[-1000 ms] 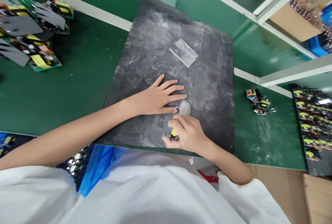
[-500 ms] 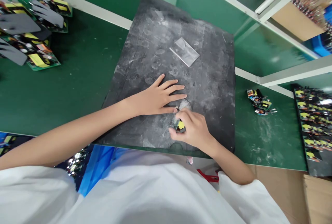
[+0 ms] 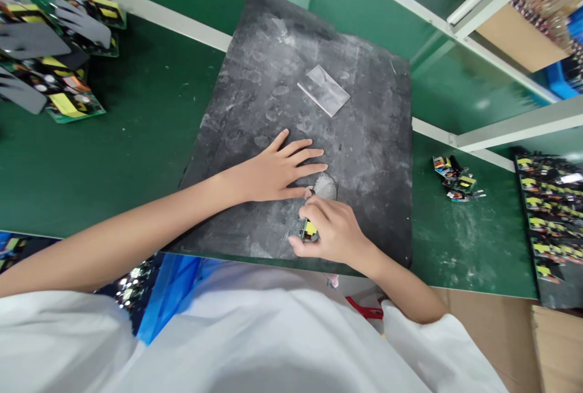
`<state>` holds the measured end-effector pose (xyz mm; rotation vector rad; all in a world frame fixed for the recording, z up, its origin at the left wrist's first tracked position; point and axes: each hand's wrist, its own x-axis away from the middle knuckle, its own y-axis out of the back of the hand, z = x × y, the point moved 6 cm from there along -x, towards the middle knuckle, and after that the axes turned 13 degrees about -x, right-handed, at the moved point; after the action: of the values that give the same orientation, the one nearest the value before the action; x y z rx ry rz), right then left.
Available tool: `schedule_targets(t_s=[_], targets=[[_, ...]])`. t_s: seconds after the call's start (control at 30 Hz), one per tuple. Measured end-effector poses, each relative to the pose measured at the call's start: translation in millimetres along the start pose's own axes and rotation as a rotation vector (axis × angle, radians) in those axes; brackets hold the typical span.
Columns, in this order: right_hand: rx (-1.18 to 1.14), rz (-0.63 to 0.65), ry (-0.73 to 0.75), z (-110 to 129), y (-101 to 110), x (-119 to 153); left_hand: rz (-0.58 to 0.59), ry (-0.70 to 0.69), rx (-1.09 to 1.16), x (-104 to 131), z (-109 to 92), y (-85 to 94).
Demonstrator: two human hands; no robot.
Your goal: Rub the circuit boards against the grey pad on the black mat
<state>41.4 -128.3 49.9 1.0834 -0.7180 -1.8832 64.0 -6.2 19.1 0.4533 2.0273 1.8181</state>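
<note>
My left hand [image 3: 276, 173] lies flat on the dark, scuffed mat [image 3: 364, 138], its fingers spread. Close to its little finger, my right hand [image 3: 334, 229] grips a small circuit board [image 3: 310, 230] with a yellow part on it. The thumb and fingers hide much of that board. Just beyond my right fingers, a round, whitish-grey patch [image 3: 326, 185] shows on the mat. Farther up the mat rests a flat, clear plastic piece [image 3: 324, 90], apart from both hands.
Boards with grey metal plates [image 3: 59, 53] are piled at the left on the green bench [image 3: 146, 138]. A few small boards [image 3: 456, 179] lie to the right, beside a dark tray [image 3: 553, 280] with rows of boards. A white frame [image 3: 501, 132] rises at right.
My right hand has moved slightly left and toward me with the circuit board, showing more of the round patch. The left hand stays where it was.
</note>
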Motion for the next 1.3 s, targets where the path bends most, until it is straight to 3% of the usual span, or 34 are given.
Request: schedule_targets(t_s=[0.67,0.97,1.3], targets=[[-0.03,0.065,0.003,-2,-1,0,-0.029,-0.003,0.012,0,0,0.0],[0.027,-0.013,-0.113,-21,18,-6,-0.027,-0.001,0.003,0,0,-2.0],[0.039,-0.003,-0.099,-20,18,-6,-0.033,-0.003,0.009,0,1,-1.1]])
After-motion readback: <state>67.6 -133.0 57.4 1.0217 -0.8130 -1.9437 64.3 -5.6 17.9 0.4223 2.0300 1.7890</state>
